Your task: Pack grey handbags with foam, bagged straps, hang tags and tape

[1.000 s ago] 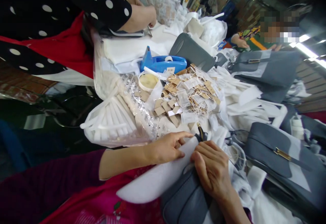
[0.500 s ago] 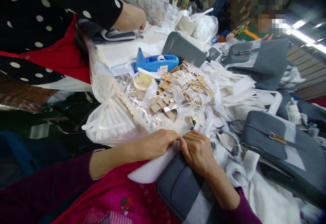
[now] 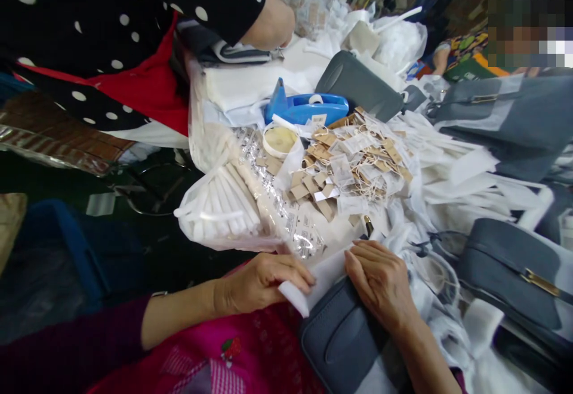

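Observation:
A dark blue-grey handbag (image 3: 333,337) leans at the lap, with a pale wrap around its lower part. Along its upper edge runs a strip of white wrapping sheet (image 3: 329,274). My left hand (image 3: 268,280) is closed on the sheet's near end, which curls out past the fingers. Bent over the sheet's other end at the top of the bag, my right hand (image 3: 380,280) presses and grips it; its fingertips are partly hidden. Just beyond the right hand lies a small black and gold piece (image 3: 367,225).
Paper tags with strings (image 3: 358,155) are heaped mid-table beside a blue tape dispenser (image 3: 308,107) and a tape roll (image 3: 280,139). A bag of white rods (image 3: 224,209) sits left. Another grey handbag (image 3: 496,268) lies right. A co-worker's hand (image 3: 273,24) works at the back.
The view has shifted, so the scene sits further right. My left hand has moved away from my right one along the white sheet, whose free end now stands folded by the left fingers.

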The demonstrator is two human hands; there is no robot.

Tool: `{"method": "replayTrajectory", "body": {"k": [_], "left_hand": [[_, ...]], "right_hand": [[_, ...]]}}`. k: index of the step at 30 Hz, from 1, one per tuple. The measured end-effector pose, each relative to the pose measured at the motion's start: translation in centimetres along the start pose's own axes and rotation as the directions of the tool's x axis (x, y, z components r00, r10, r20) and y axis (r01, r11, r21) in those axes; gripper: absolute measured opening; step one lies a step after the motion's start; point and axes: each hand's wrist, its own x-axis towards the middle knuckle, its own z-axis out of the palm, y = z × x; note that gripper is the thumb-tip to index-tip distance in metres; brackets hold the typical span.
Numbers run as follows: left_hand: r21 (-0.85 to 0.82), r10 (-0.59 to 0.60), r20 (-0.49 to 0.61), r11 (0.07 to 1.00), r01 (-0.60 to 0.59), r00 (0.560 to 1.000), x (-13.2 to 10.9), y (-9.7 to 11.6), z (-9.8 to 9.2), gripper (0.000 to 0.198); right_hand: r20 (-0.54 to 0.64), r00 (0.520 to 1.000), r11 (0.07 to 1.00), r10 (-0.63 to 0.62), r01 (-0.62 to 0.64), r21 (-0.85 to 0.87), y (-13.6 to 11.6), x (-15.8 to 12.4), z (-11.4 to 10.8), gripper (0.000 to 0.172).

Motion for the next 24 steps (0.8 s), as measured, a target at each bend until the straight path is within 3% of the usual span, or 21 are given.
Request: {"method": "replayTrajectory", "body": {"k": [2,5,8,11,14,17,21,24], "left_hand": [[-0.022,-0.081,-0.089,0.997,0.079,0.993,0.7,0.2,0.9,0.020],[-0.090,-0.278,-0.154,0.960,0.267,0.948,1.7,0.9,1.9,0.017],[-0.171,-0.384,-0.163,0.918,0.357,0.909,2.6,1.6,2.3,0.034],[-0.129,-0.417,-0.132,0.907,0.401,0.899,3.2,2.3,2.3,0.040],[0.021,-0.455,-0.105,0.888,0.460,0.884,4.0,2.9,2.7,0.045],[0.196,-0.426,-0.118,0.876,0.441,0.897,5.2,3.4,3.4,0.048],[0.371,-0.390,-0.113,0.837,0.403,0.914,6.9,3.3,4.2,0.033],[0.347,-0.364,-0.110,0.858,0.379,0.925,6.5,3.0,4.3,0.019]], "right_hand": [[0.012,1.000,0.998,-0.020,0.019,0.061,0.1,0.2,-0.2,0.032],[-0.001,1.000,0.996,-0.008,0.008,0.093,0.1,0.3,-0.6,0.022],[-0.071,0.997,0.998,0.021,-0.017,0.063,0.0,0.3,-1.1,0.021],[-0.093,0.996,0.997,0.009,-0.002,0.077,-0.1,0.1,-1.5,0.017],[-0.111,0.994,0.995,0.008,0.002,0.095,-0.4,-0.1,-1.8,0.010],[-0.131,0.991,0.993,0.007,0.009,0.116,-0.7,-0.1,-2.1,0.010],[-0.075,0.997,0.991,0.013,-0.002,0.135,-0.7,-0.3,-2.2,0.015],[-0.044,0.999,0.995,0.010,-0.006,0.098,-0.5,-0.4,-2.0,0.021]]}}
